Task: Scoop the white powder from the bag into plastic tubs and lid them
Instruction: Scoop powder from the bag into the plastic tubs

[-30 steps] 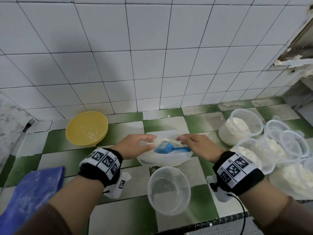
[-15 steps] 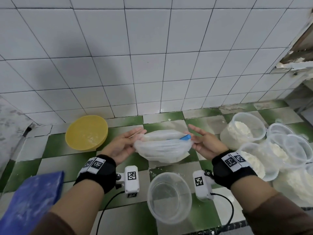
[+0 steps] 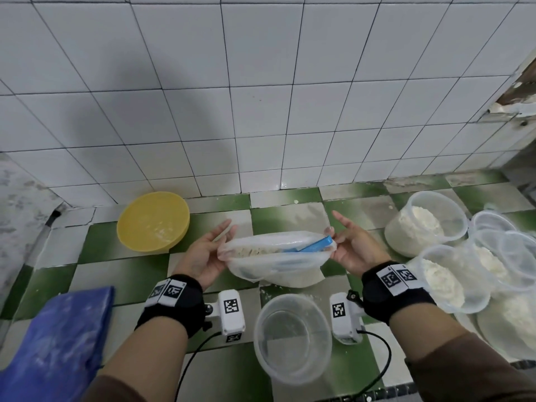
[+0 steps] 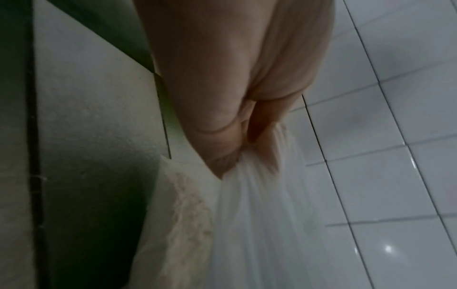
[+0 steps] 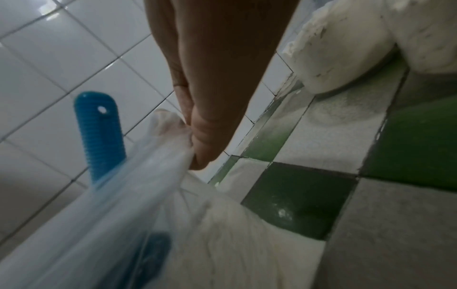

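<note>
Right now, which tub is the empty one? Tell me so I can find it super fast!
Find the green and white checkered floor below the white tiled wall. The two hands hold up a clear bag of powder; the empty tub sits just in front, nearest the person. The tubs at the right hold white powder; this one looks bare inside.

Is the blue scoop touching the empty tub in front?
Apart. The head view shows the blue scoop inside the bag, held up by both hands, with bare floor between it and the empty tub.
</note>
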